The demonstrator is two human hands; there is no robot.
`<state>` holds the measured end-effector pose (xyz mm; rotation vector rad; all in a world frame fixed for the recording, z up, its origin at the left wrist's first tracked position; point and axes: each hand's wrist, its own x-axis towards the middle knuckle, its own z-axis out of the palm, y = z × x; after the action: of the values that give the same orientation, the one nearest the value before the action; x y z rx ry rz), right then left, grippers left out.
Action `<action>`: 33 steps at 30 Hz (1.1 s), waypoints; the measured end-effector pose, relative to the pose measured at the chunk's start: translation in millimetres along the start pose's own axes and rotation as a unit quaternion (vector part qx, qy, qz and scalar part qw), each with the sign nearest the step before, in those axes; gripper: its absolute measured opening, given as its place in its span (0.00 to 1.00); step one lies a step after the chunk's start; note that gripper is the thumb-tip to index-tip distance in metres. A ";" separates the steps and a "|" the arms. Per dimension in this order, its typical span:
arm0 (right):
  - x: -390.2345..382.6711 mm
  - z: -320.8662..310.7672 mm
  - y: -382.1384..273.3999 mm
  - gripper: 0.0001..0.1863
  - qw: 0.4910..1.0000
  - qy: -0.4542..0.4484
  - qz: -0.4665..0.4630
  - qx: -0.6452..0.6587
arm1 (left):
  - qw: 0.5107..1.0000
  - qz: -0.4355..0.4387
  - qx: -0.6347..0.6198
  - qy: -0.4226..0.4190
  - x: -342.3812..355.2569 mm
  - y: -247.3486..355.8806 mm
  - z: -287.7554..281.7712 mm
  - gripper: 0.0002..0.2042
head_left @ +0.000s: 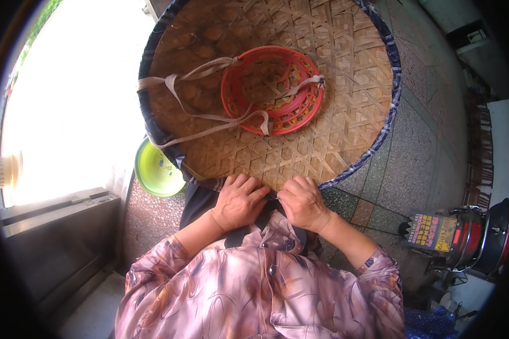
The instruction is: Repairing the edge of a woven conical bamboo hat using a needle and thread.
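Note:
A large round woven bamboo tray [350, 73] leans out in front of me. Dark blue patterned cloth [397, 73] wraps most of its rim. At the near edge, my left hand [240, 199] curls its fingers over the rim. Close beside it on the right, my right hand [303, 204] is closed on the same edge, its thumb and fingertips pressed together. Whether a small thing sits in that pinch is hidden. Inside the tray lies a red plastic basket [314, 113], with a pale cloth strap [201, 129] tied to it and running over the tray's left rim.
A yellow-green basin [147, 172] stands on the floor at left, partly under the tray. Beyond it is a bright doorway [73, 101] with a metal frame [62, 203]. At right, a vehicle's rear end with a red light [472, 234] stands on the tiled floor [390, 181].

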<state>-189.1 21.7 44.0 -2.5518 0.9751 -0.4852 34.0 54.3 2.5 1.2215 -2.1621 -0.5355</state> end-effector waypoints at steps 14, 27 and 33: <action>2.6 -1.6 -5.8 0.04 1.000 0.003 0.017 -0.002 | 0.999 0.040 -0.013 0.022 -2.3 -4.3 -0.1 0.14; 4.4 9.4 -7.1 0.06 0.998 -0.023 0.028 -0.060 | 0.998 -0.060 -0.001 -0.027 10.0 8.2 2.6 0.04; 1.8 6.8 -6.3 0.11 0.997 0.033 0.045 -0.053 | 0.996 -0.086 0.007 -0.006 12.7 10.3 3.9 0.08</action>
<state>-181.2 26.3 41.2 -2.5862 1.1625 -0.5063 19.8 48.6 9.5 1.4250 -2.0842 -0.6020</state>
